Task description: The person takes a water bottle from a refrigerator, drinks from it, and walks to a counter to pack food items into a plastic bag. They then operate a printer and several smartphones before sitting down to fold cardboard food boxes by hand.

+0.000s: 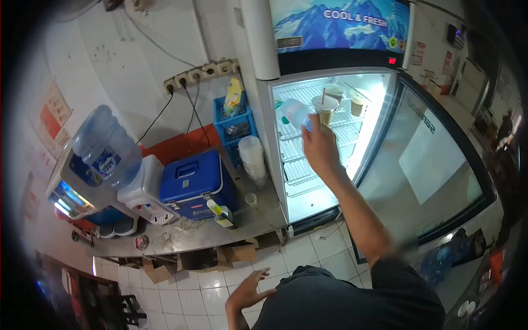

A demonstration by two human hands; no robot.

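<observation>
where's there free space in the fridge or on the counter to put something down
Free: the fridge's lower wire shelves, below the right hand; counter front, between the small cup and fridge. Crowded: top shelf with cups; counter around the blue cooler and dispenser.

The fridge's top banner (pixel 341 22) reads "COOL & FRESH" in white letters (over a blue mountain scene); other labels are unreadable.

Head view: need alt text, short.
A person's right hand reaches into an open, lit display fridge, holding a clear plastic bottle beside lidded drink cups on a wire shelf. The left hand hangs open and empty above the tiled floor.
</observation>
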